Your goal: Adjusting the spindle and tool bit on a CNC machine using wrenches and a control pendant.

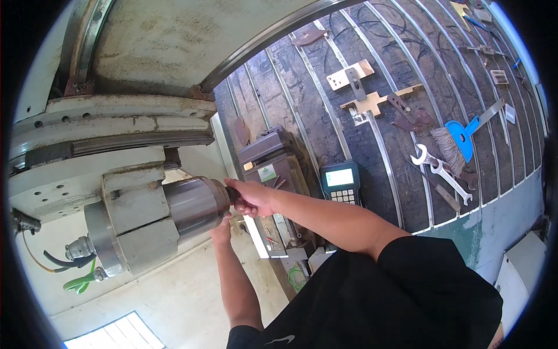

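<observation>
A large silvery cylindrical spindle motor [197,206] is clamped in a pale housing [142,224] on the machine at left. At its right end, my right hand [254,198] is closed around a dark round piece [232,195] at the spindle nose. Just below, my left hand [221,231] is raised to the same end, its thumb up beside the rim. The left fingers look curled, mostly hidden, and what they hold cannot be made out. Under my right forearm lie a dark vise [273,154] and a handheld keypad controller [340,181] with a lit screen.
The slotted bed [372,157] carries two open-end wrenches [444,174], a blue brush [459,139], clamps with a light cut plate [367,104], and a caliper [485,50] far off. A machine beam [110,119] spans above the spindle. A green hose [78,284] hangs at lower left.
</observation>
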`<state>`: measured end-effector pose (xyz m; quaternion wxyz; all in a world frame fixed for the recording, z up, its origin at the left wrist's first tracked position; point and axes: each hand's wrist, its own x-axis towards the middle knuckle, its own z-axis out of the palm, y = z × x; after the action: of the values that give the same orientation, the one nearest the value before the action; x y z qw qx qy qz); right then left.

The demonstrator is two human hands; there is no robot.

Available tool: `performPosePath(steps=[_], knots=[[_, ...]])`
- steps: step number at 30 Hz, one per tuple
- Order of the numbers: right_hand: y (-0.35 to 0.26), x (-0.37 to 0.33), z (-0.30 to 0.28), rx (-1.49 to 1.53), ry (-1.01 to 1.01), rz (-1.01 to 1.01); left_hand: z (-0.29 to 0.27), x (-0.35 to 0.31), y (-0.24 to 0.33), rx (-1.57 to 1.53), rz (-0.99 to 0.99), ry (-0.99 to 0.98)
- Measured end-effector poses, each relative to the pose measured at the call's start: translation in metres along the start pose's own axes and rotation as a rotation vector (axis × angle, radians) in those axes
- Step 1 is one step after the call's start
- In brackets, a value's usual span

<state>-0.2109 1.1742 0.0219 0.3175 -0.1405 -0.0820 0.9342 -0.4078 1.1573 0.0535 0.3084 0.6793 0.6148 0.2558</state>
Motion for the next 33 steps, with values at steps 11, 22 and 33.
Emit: performPosePath(steps=[11, 22, 33], knots=[[0.016, -0.005, -0.006, 0.385, -0.175, -0.356, 0.075, 0.001, 0.088, -0.505, 0.005, 0.5], [0.014, -0.008, 0.013, 0.456, -0.033, -0.337, 0.069, -0.002, 0.076, -0.475, -0.096, 0.418], [0.025, 0.021, -0.015, 0.289, -0.5, -0.163, 0.054, -0.007, 0.066, -0.583, -0.131, 0.244]])
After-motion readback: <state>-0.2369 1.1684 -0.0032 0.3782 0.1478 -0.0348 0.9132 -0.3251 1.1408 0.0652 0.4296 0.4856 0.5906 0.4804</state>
